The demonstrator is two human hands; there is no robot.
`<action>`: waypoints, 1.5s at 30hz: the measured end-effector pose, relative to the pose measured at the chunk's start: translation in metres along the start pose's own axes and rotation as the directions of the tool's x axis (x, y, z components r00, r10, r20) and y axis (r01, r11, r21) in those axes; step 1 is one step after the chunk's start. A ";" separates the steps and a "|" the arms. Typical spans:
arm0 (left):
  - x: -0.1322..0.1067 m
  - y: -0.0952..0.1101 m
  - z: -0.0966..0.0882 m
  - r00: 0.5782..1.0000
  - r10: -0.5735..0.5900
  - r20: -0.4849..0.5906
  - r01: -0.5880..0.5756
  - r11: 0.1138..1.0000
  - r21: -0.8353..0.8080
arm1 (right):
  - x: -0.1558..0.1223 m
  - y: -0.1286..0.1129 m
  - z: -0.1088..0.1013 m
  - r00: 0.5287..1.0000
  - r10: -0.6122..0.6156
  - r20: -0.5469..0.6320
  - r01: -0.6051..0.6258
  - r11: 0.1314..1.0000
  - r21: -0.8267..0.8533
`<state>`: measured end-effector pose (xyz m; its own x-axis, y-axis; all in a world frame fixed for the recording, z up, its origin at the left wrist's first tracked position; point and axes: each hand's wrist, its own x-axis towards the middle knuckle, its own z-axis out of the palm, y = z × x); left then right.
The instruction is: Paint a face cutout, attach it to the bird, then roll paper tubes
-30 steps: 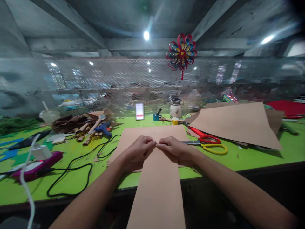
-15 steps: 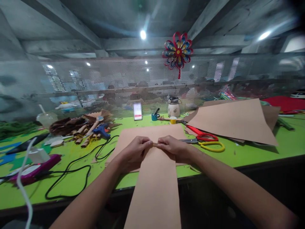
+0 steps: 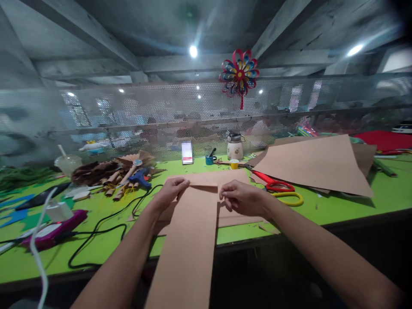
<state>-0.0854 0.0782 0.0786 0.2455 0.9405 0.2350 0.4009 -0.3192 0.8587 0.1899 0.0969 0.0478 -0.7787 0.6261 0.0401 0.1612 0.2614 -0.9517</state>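
A long strip of brown kraft paper (image 3: 189,240) runs from the table down past its front edge, its far end folded or rolled over in a narrow band. My left hand (image 3: 174,189) pinches the left end of that band between thumb and fingers. Just off the strip's right edge, my right hand (image 3: 241,197) has its fingers loosely curled and apart, with nothing seen in them. Beneath both hands lies a stack of brown paper sheets (image 3: 238,219). Scissors with red and yellow handles (image 3: 280,185) rest beyond my right hand, their blades partly hidden by it.
Large brown sheets (image 3: 315,163) lie at the right. A white bottle (image 3: 234,148), a teal cup (image 3: 209,160), a yellow spool (image 3: 234,164) and a phone (image 3: 187,152) stand at the back. Leftward are a blue glue gun (image 3: 141,177), black cable (image 3: 96,231) and purple power strip (image 3: 58,229).
My right hand has let go of the strip's folded end and moved slightly right. My left hand has shifted left with the strip, uncovering the folded band.
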 end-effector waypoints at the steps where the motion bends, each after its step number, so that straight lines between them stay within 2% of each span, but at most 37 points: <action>1: -0.001 0.000 -0.002 1.000 -0.020 0.006 0.020 0.997 -0.070 | 0.001 -0.001 -0.005 1.000 -0.014 -0.020 0.014 1.000 -0.008; 5: -0.002 0.001 0.005 0.988 -0.050 0.149 0.109 0.901 -0.420 | 0.001 -0.007 -0.013 0.959 -0.147 -0.244 0.165 0.985 0.058; 6: -0.003 0.000 0.010 0.982 -0.044 0.186 0.130 0.865 -0.484 | 0.000 -0.010 -0.011 0.947 -0.182 -0.266 0.211 0.974 0.086; 8: -0.003 0.000 0.021 0.967 -0.026 0.255 0.170 0.810 -0.562 | 0.000 -0.018 -0.002 0.943 -0.250 -0.221 0.281 0.952 0.122; 11: -0.007 -0.001 0.037 0.916 -0.012 0.402 0.265 0.768 -0.583 | -0.001 -0.027 0.012 0.945 -0.326 -0.013 0.325 0.936 0.134; 13: -0.010 -0.001 0.044 0.879 -0.023 0.477 0.335 0.741 -0.583 | -0.001 -0.030 0.018 0.936 -0.348 0.060 0.340 0.933 0.115; 16: -0.015 0.001 0.052 0.852 -0.061 0.521 0.403 0.711 -0.576 | 0.000 -0.029 0.020 0.928 -0.371 0.008 0.371 0.928 0.016; 18: -0.017 0.004 0.055 0.838 -0.078 0.541 0.426 0.712 -0.557 | 0.001 -0.027 0.020 0.908 -0.417 -0.046 0.415 0.909 -0.041; 20: -0.018 0.007 0.057 0.801 -0.075 0.594 0.456 0.719 -0.524 | 0.001 -0.026 0.019 0.881 -0.467 -0.074 0.464 0.884 -0.057; 22: -0.018 0.011 0.057 0.768 -0.068 0.637 0.481 0.718 -0.503 | 0.000 -0.027 0.017 0.874 -0.477 -0.087 0.475 0.879 -0.051; 23: -0.018 0.013 0.056 0.768 -0.062 0.638 0.480 0.715 -0.509 | -0.001 -0.027 0.016 0.885 -0.457 -0.089 0.454 0.890 -0.048; 24: -0.017 0.015 0.055 0.788 -0.057 0.613 0.464 0.708 -0.532 | -0.001 -0.027 0.014 0.904 -0.418 -0.089 0.415 0.909 -0.045; 27: -0.014 0.017 0.050 0.876 -0.053 0.479 0.384 0.677 -0.628 | -0.001 -0.024 0.009 0.962 -0.264 -0.076 0.255 0.961 -0.106; 30: -0.009 0.011 0.045 0.907 -0.074 0.414 0.357 0.657 -0.664 | 0.003 -0.019 0.005 0.976 -0.191 -0.108 0.158 0.952 -0.261; 32: -0.005 0.004 0.041 0.932 -0.066 0.356 0.295 0.709 -0.641 | 0.006 -0.016 0.003 0.973 -0.173 -0.151 0.114 0.935 -0.337; 36: 0.001 -0.005 0.033 0.968 -0.052 0.246 0.173 0.848 -0.501 | 0.009 -0.011 -0.001 0.980 -0.128 -0.153 0.062 0.924 -0.378; 40: 0.001 0.000 0.034 0.966 -0.015 0.260 0.069 0.977 -0.201 | 0.011 -0.006 0.003 0.984 -0.111 -0.142 0.045 0.915 -0.401; 45: 0.002 0.002 0.046 0.963 -0.032 0.269 0.021 0.999 0.044 | 0.013 -0.003 0.021 0.979 -0.070 -0.193 0.002 0.944 -0.330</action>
<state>-0.0439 0.0741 0.0601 0.4605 0.8844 0.0763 0.4446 -0.3043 0.8425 0.1666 0.0886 0.0449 -0.6561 0.7365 0.1645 0.3510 0.4907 -0.7975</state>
